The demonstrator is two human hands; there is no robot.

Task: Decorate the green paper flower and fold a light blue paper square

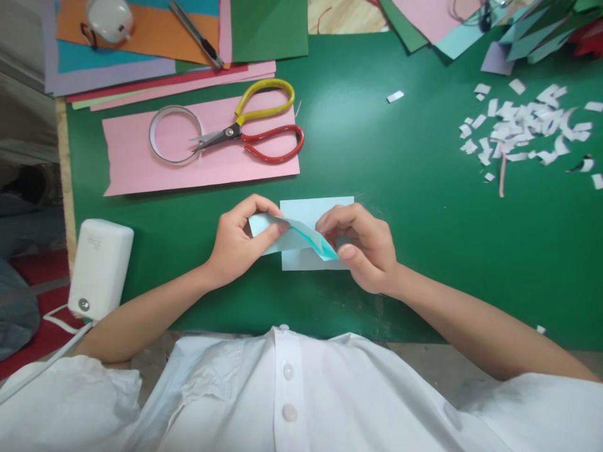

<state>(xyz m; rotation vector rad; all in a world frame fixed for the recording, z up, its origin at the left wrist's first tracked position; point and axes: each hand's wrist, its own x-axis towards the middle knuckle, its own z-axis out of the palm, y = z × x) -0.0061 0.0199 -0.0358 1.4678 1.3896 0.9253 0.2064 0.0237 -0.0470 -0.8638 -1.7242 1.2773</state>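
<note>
Between my two hands is a folded light-blue paper (301, 231), its brighter turquoise inside showing along an opening that faces me. My left hand (242, 237) pinches its left end between thumb and fingers. At the right end, my right hand (365, 247) has its thumb and curled fingers closed on the paper's corner. Beneath lies a flat pale-blue sheet (316, 261) on the green table, partly covered by the folded paper and my right hand.
Scissors (266, 129) with yellow and red handles and a tape roll (151, 135) lie on a pink sheet (127, 172). A white power bank (101, 267) with a cable stands left. White paper scraps (527, 125) are heaped right. A cutter (195, 32) rests on stacked coloured paper (268, 31).
</note>
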